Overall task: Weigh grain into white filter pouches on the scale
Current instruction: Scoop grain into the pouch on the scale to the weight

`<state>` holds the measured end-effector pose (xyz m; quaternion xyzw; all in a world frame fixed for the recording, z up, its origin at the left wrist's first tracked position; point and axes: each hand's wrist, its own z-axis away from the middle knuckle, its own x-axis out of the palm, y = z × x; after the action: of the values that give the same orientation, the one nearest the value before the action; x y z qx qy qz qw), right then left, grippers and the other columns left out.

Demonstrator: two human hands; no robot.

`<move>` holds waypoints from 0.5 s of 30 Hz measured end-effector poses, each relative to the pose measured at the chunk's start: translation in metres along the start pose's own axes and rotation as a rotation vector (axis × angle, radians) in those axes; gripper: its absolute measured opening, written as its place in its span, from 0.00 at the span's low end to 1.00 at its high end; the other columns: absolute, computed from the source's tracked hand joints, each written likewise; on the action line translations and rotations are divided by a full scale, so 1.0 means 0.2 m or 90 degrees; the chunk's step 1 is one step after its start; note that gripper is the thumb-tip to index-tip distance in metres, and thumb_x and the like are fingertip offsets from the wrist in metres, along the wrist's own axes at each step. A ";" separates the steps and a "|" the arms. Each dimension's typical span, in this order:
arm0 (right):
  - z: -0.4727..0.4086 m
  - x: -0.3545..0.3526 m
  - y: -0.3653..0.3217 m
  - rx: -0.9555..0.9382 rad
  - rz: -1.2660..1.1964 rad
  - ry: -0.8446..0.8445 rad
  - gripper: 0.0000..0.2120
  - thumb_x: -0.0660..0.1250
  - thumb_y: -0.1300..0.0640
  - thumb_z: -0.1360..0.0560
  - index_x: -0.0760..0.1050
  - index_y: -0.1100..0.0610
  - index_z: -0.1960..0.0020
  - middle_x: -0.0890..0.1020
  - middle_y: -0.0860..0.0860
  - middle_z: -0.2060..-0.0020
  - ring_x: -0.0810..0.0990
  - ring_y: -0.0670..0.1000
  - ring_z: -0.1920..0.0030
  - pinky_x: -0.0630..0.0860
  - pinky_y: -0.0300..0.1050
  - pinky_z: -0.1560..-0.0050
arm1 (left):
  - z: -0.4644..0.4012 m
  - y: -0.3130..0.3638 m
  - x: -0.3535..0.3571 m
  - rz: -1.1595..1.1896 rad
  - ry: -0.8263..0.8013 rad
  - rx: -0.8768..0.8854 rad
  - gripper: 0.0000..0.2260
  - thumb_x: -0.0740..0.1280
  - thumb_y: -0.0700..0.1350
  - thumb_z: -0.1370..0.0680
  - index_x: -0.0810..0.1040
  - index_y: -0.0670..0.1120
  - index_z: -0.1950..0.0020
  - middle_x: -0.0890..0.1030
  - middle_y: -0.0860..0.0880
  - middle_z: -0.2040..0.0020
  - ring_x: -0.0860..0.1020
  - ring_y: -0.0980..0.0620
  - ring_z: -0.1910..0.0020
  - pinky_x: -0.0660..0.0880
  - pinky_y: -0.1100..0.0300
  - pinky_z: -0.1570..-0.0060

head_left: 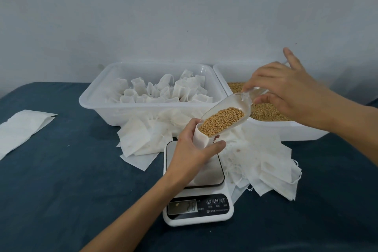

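My left hand (190,149) grips a white filter pouch (201,137) upright over the scale (197,196), whose display reads 2.6. My right hand (286,92) pinches the handle of a clear plastic scoop (235,106). The scoop is tilted down to the left, its lip at the pouch's open mouth. Golden grain (222,120) fills the scoop's lower end. More grain (268,112) lies in the white tub (286,129) at the right.
A white tub (102,106) behind the scale holds several opened pouches. Flat empty pouches (270,165) are heaped around the scale on the dark blue cloth. One flat pouch (22,127) lies at the far left. A pale wall stands behind.
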<state>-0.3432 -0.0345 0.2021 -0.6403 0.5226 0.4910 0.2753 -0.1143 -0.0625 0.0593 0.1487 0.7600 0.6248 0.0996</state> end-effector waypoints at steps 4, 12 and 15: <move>0.00 0.00 0.00 -0.001 -0.002 -0.001 0.14 0.72 0.58 0.24 0.80 0.53 0.38 0.81 0.48 0.46 0.75 0.53 0.35 0.39 0.65 0.22 | -0.01 -0.01 0.00 0.004 -0.008 -0.006 0.18 0.79 0.49 0.29 0.78 0.54 0.43 0.86 0.53 0.46 0.84 0.51 0.44 0.79 0.62 0.45; 0.00 0.00 -0.01 -0.002 0.006 -0.002 0.15 0.72 0.58 0.24 0.81 0.54 0.38 0.81 0.49 0.46 0.75 0.54 0.35 0.39 0.64 0.22 | -0.01 0.00 0.00 0.015 0.002 -0.008 0.19 0.79 0.49 0.31 0.77 0.52 0.44 0.86 0.50 0.47 0.84 0.48 0.46 0.78 0.66 0.51; 0.00 0.00 -0.01 -0.004 0.004 -0.002 0.15 0.72 0.58 0.24 0.80 0.54 0.38 0.81 0.48 0.46 0.75 0.54 0.35 0.38 0.64 0.22 | -0.01 0.00 0.00 0.023 0.004 -0.008 0.18 0.79 0.49 0.31 0.77 0.51 0.45 0.86 0.48 0.49 0.83 0.45 0.48 0.76 0.67 0.54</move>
<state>-0.3415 -0.0348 0.2019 -0.6388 0.5229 0.4945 0.2722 -0.1146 -0.0644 0.0602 0.1601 0.7534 0.6319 0.0869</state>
